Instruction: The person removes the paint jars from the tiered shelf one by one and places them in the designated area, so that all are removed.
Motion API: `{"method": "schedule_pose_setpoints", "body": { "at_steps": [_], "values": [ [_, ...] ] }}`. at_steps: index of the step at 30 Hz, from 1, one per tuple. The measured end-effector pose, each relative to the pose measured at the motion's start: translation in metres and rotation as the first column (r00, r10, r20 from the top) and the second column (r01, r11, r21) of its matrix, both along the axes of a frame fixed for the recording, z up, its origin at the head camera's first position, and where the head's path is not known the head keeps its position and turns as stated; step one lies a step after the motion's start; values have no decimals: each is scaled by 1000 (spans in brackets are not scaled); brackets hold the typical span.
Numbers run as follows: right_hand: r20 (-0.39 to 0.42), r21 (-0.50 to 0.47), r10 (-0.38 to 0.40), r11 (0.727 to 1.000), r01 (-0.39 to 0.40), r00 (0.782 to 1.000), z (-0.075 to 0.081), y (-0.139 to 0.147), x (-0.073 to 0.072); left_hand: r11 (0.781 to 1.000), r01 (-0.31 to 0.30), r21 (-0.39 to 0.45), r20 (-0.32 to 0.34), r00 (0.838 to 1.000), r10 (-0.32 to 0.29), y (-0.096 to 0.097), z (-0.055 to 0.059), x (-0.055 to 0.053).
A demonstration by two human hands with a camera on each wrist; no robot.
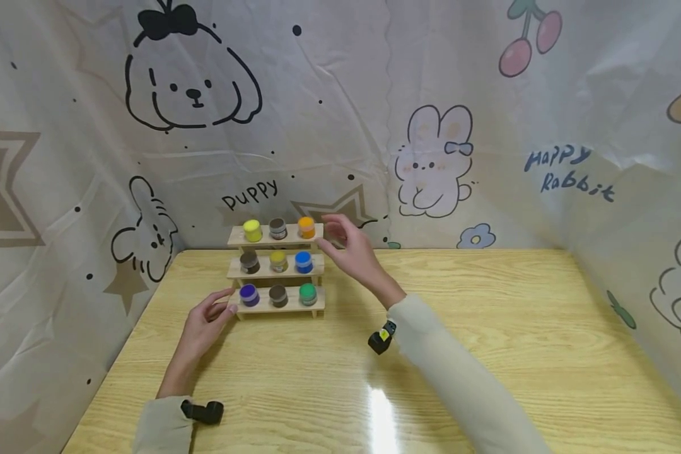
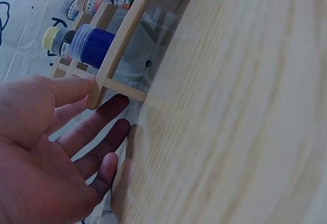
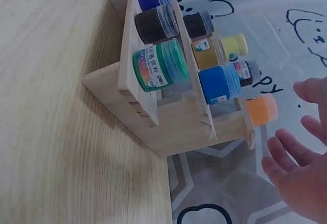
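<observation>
A three-tier wooden rack [image 1: 288, 309] stands near the table's back left, three small paint jars on each tier. My left hand [image 1: 204, 320] holds the left end of the lowest shelf, thumb on top and fingers underneath, beside the purple paint jar [image 2: 93, 45]. Up at the top tier's right end, my right hand [image 1: 349, 249] has its fingers spread around the corner. The right wrist view shows a gap between those fingers [image 3: 288, 150] and the orange paint jar [image 3: 262, 109]. Below are the blue jar [image 3: 219, 83] and green jar [image 3: 161, 65].
The light wooden table [image 1: 459, 353] stretches forward and to the right of the rack. Behind it hangs a pale cloth wall [image 1: 340, 139] with cartoon prints, which also encloses the left and right sides.
</observation>
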State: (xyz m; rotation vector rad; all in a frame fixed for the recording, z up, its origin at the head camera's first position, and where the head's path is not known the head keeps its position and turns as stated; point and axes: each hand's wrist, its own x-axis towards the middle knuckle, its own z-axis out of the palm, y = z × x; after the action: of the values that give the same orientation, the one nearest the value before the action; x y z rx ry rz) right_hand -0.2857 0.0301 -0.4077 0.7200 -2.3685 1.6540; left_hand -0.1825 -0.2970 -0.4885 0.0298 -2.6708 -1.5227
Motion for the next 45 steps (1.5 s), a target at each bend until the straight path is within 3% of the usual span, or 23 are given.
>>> {"method": "schedule_pose_setpoints", "body": {
  "at_steps": [9,14,20,31,45],
  "values": [
    [-44,26,-76,997,77,996,-5,-19,-26,1000,-3,-8,-8,1000,3,-5,-1,-6],
    [-41,68,-108,992,110,993,-9,-25,-32,1000,1,20,9,1000,-1,-4,-1,-4],
    [6,68,-110,992,110,994,-11,-33,-33,999,1,38,4,1000,-2,-4,-3,0],
    [-4,32,-99,995,99,995,-9,-35,-33,999,-7,51,-24,1000,8,-1,-3,0],
    [51,-170,-133,976,140,990,-19,10,-21,999,-7,44,-18,1000,8,-3,-7,-4]
  ]
}}
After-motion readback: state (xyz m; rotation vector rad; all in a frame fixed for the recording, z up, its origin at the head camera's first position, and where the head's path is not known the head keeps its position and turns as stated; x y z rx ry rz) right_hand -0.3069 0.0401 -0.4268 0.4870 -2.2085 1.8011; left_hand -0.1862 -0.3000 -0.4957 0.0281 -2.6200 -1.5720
